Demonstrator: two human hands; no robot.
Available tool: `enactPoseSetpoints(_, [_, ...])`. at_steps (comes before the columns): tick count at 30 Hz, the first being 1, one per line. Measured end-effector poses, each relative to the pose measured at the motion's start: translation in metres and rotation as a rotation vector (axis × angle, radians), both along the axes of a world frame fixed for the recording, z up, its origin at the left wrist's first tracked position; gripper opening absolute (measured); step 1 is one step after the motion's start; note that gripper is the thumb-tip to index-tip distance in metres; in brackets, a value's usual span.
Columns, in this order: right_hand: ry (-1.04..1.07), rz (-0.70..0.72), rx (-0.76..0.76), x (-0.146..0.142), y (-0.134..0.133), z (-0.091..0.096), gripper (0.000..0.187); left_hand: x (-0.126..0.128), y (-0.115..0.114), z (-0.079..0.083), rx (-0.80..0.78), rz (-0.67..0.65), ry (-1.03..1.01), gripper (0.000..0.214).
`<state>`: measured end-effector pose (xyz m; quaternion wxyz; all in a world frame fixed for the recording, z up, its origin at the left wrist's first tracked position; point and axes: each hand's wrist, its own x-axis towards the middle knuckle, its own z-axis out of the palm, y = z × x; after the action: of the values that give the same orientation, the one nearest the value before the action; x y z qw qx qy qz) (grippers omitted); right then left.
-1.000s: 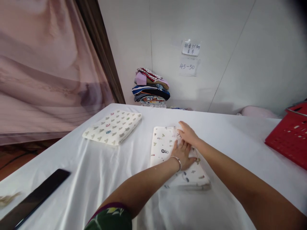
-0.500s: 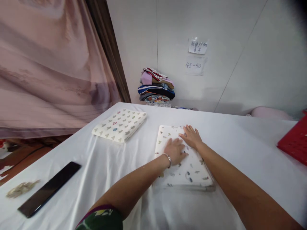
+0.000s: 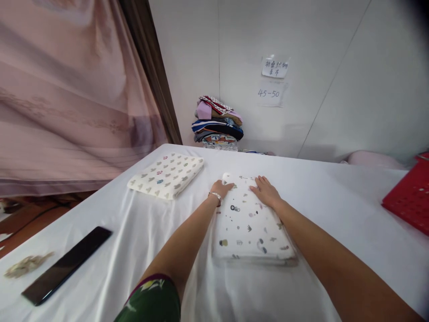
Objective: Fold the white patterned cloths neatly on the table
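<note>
A white folded cloth (image 3: 248,223) printed with small plants and figures lies on the white-covered table in front of me. At its far left edge, my left hand (image 3: 221,190) grips the side, thumb on top and the other fingers mostly hidden. My right hand (image 3: 266,191) rests flat on the far right corner with its fingers stretched out. To the left lies another folded cloth (image 3: 167,175), cream with grey cloud-like shapes; neither hand touches it.
A long black flat object (image 3: 67,266) and a small beige bundle (image 3: 28,264) lie at the table's left. Folded fabrics (image 3: 217,123) are stacked beyond the far edge. A red perforated basket (image 3: 409,197) stands at right. Pink curtain (image 3: 67,89) hangs at left.
My left hand has moved from the middle of the printed cloth to its far left edge. My right hand stays at the far right corner.
</note>
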<state>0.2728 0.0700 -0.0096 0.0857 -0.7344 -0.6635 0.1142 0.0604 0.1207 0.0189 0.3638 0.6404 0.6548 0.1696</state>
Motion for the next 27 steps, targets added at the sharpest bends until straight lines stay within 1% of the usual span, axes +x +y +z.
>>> enactPoseSetpoints(2, [-0.011,0.005,0.012,-0.002,0.0,0.0,0.071,-0.002,0.001,-0.001,0.089,0.005,0.012,0.042])
enactPoseSetpoints(4, [-0.025,0.004,0.041,-0.003,0.001,0.0,0.07,-0.003,0.001,-0.006,0.142,0.016,0.063,0.04])
enactPoseSetpoints(7, [-0.034,-0.01,0.056,-0.004,0.003,-0.001,0.069,-0.003,0.002,-0.014,0.115,0.026,0.163,0.046])
enactPoseSetpoints(9, [-0.023,-0.02,0.051,-0.004,0.005,-0.003,0.069,-0.002,0.002,-0.015,0.092,0.019,0.204,0.052])
enactPoseSetpoints(12, [-0.003,-0.027,0.056,-0.002,0.006,-0.005,0.069,-0.002,0.001,-0.01,0.084,0.003,0.245,0.058])
enactPoseSetpoints(13, [0.002,-0.026,0.059,-0.001,0.006,-0.005,0.069,-0.001,-0.002,-0.007,0.113,-0.001,0.271,0.058])
enactPoseSetpoints(15, [0.006,-0.021,0.066,0.0,0.006,-0.006,0.069,0.003,-0.014,-0.001,0.243,-0.025,0.349,0.06])
enactPoseSetpoints(16, [0.005,-0.015,0.066,0.0,0.006,-0.006,0.069,0.007,-0.024,0.001,0.328,-0.067,0.393,0.06])
enactPoseSetpoints(17, [0.004,-0.009,0.064,0.0,0.006,-0.006,0.069,0.012,-0.036,0.002,0.406,-0.137,0.434,0.061])
enactPoseSetpoints(19, [0.0,0.008,0.059,0.0,0.007,-0.006,0.068,0.024,-0.068,0.002,0.492,-0.352,0.486,0.063])
enactPoseSetpoints(21, [-0.003,0.02,0.056,0.0,0.007,-0.005,0.066,0.037,-0.103,-0.001,0.483,-0.603,0.482,0.068])
enactPoseSetpoints(23, [0.0,0.033,0.054,0.001,0.008,-0.003,0.065,0.048,-0.134,-0.007,0.451,-0.804,0.433,0.075])
enactPoseSetpoints(25, [0.014,0.063,0.043,0.005,0.008,-0.001,0.064,0.057,-0.154,-0.011,0.441,-0.912,0.39,0.08])
enactPoseSetpoints(27, [0.024,0.106,0.03,0.01,0.007,0.002,0.062,0.063,-0.163,-0.014,0.452,-0.943,0.367,0.081])
